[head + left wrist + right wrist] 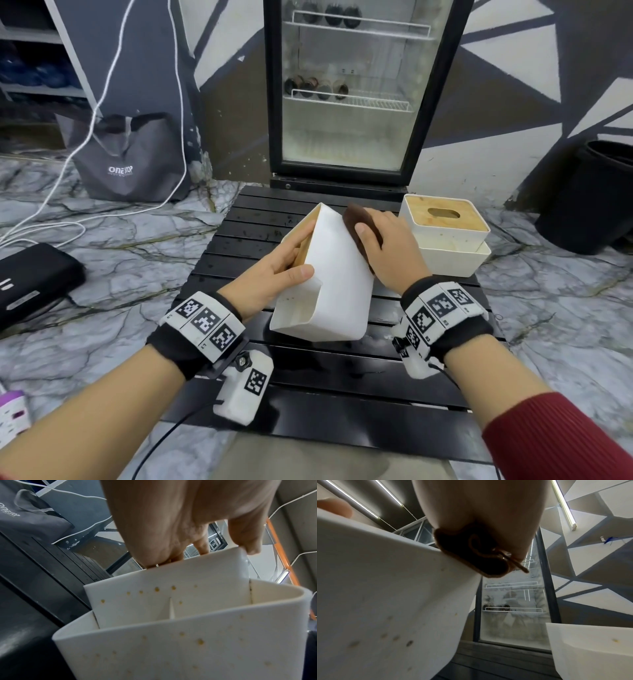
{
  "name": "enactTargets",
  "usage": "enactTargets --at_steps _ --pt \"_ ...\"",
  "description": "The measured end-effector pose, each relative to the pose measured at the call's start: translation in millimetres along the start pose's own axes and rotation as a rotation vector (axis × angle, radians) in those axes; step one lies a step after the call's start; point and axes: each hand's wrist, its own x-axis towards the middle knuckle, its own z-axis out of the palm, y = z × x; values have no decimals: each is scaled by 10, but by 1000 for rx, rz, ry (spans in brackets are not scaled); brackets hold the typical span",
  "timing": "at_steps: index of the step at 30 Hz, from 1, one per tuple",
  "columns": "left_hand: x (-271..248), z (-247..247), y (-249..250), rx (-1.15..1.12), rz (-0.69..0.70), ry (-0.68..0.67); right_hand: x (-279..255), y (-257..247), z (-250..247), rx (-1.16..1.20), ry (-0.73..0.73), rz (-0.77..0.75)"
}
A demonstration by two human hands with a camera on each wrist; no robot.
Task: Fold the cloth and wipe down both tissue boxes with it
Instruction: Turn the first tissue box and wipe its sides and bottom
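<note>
Slippage is the main risk: the tilted tissue box (329,274) is clasped over the slatted table (342,377) by the left hand (274,270), while the folded cloth (359,222) is pressed on its right face by the right hand (387,250), fingers curled around it. A harder push could knock it into the second tissue box (445,233), just right.

Glass-door fridge (356,89) (dark cans inside), grey tote bag (126,157), black bin (592,198), white cables (102,102)

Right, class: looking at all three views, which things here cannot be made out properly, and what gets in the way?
- Held tissue box: wooden top, head view, mostly covered by the left hand.
- Brown cloth: its fold, head view, under the right hand; dark in the right wrist view.
- Second tissue box: right wrist view, cut off by the frame edge.
- Fridge contents: too blurred.
</note>
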Motion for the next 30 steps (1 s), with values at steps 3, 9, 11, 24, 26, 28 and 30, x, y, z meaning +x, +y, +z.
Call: enactTargets --at_steps 3,9,11,24,26,28,30 --pt "-12 24 22 0 -15 10 -79 101 -21 63 4 25" --pt "-41 111 58 33 -29 29 -238 117 -66 302 5 84" --pt "-51 126 66 31 -20 36 -270 122 -94 393 10 97" --pt "-58 135 28 313 -104 26 -530 166 -94 349 103 -67" --pt "-50 151 25 228 -98 92 -580 154 -73 338 113 -115" --pt "-44 179 36 140 -80 156 -624 128 -58 337 111 -156" --pt "-38 213 67 68 -69 211 -661 101 -44 344 100 -169"
